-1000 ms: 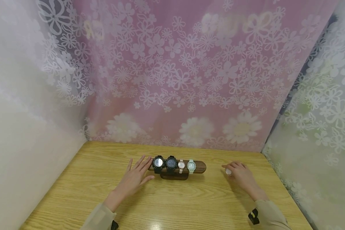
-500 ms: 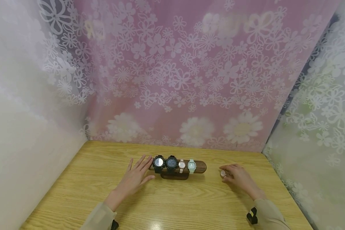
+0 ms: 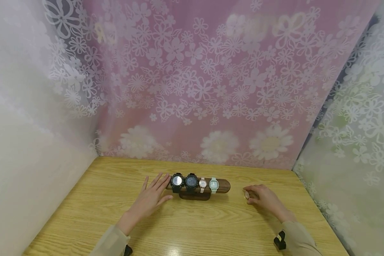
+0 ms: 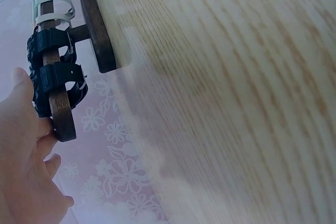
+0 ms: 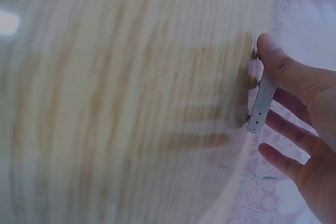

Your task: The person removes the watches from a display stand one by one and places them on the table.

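Note:
My left hand [image 3: 148, 199] lies with its fingers spread, fingertips at the left end of a dark wooden watch stand [image 3: 224, 186]. Two chunky black watches, one with a glinting face [image 3: 177, 181] and one with a dark face [image 3: 191, 181], are looped round its bar. To their right sit a slim watch with a pale strap [image 3: 202, 183] and a mint-green square watch [image 3: 213, 184]. Right of the stand, my right hand [image 3: 265, 199] pinches a small wristwatch [image 3: 246, 194] between thumb and fingers. Its light grey strap [image 5: 261, 107], with small holes, shows in the right wrist view.
Everything is on a yellow wood-grain table [image 3: 192, 227]. A pink floral curtain [image 3: 192, 89] hangs behind its back edge, and pale sheets [image 3: 364, 170] close in both sides. The stand's bar is raised on a short post above a dark foot [image 4: 98, 32].
My right hand has shifted slightly left toward the stand, and the small wristwatch in its fingers has moved left and turned. The left hand and the stand have stayed put.

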The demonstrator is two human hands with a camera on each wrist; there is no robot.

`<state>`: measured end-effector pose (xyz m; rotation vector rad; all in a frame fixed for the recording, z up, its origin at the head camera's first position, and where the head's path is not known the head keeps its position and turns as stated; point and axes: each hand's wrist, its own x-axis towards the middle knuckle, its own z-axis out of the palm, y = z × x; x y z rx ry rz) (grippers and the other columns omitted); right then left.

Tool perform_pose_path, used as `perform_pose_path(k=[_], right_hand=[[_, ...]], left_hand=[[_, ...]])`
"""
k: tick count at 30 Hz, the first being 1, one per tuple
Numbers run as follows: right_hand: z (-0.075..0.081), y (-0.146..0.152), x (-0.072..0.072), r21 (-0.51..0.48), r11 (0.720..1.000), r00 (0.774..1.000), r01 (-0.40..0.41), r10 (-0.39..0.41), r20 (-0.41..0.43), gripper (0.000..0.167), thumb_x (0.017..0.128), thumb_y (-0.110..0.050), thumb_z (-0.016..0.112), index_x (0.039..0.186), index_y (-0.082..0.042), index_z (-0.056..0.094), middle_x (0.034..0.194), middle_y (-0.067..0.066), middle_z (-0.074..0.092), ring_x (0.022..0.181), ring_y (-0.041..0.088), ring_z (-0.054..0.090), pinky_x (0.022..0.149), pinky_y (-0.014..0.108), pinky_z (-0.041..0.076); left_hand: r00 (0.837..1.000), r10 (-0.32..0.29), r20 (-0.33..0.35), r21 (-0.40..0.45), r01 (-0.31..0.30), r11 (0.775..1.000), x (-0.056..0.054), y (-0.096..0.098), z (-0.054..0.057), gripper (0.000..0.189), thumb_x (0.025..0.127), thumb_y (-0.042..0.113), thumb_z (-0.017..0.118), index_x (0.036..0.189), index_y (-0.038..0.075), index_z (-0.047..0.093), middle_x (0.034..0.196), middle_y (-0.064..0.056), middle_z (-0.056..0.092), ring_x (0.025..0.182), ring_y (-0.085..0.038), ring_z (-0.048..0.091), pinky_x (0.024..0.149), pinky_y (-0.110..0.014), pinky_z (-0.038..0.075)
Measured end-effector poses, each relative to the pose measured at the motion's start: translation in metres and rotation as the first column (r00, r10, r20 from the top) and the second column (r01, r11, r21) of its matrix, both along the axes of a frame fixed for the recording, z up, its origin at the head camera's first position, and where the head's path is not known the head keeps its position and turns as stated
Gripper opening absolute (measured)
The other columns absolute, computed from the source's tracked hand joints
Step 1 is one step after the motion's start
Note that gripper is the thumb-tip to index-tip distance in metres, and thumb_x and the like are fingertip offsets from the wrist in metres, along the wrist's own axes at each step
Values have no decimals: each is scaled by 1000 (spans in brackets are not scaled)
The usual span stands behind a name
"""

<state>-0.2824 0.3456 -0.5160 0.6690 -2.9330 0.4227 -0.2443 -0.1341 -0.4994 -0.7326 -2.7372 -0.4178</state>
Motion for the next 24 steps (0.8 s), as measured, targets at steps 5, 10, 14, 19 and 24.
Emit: perform_pose_path(k=[5,10,14,19,24], right_hand=[[-2,0,1,-11,1000,1000,0,0,-27,55,83,-29,83,133,-9,66,123,13,70,109,39,64,95,61,50],[-1,-2,4,-52,999,997,13,-17,-73,54,86,-27,81,136,-11,65,126,14,68,114,42,61,94,64,49],[1,-7,6,-92,995,990,28,-41,-136,46,93,-22,75,137,-12,64,126,13,68,116,43,60,90,63,51],[6,-15,11,-129,992,976,8,-36,-213,44,95,-19,73,137,-13,63,128,15,67,115,43,61,92,65,50],[11,-24,14,-129,990,957,-50,10,-288,47,91,-15,76,136,-14,63,125,14,68,109,40,65,91,63,52]], left_hand=[[1000,-1,5,3,1,1000,0,0,0,75,100,49,58,160,13,31,164,-2,28,155,-26,18,122,-65,5],[1000,0,1,0,0,1000,-1,0,0,75,100,50,58,160,13,31,165,-2,27,155,-26,18,122,-65,5],[1000,-4,-23,2,4,1000,-1,0,-1,74,99,48,60,158,10,35,164,-4,31,154,-28,21,121,-66,8],[997,-13,-73,6,13,1000,-1,0,-3,73,98,47,61,156,6,40,161,-9,37,152,-33,28,119,-69,13],[997,-10,-78,6,10,1000,-1,0,-4,73,99,48,59,155,6,41,162,-9,37,151,-33,28,118,-70,14]])
